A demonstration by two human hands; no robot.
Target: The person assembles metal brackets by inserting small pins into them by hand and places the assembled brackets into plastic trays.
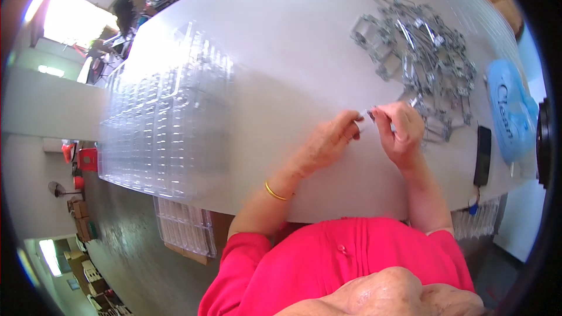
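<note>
My left hand (pixel 332 140), with a gold bangle on the wrist, is closed in a pinch over the table. Close to its fingertips, my right hand (pixel 403 130) is also pinched, with its fingers curled. Between the two sets of fingertips shows a small shiny grey piece (pixel 369 114), too small and blurred to name. Just beyond my right hand lies a loose pile of grey metal fittings (pixel 430 52) with rods and small brackets.
Stacked clear plastic trays (pixel 170 117) fill the left of the white table (pixel 281 41). A black phone (pixel 482 155) and a blue packet marked "Clean" (pixel 508 111) lie at the right. More clear trays (pixel 184 227) stand below the table's front edge.
</note>
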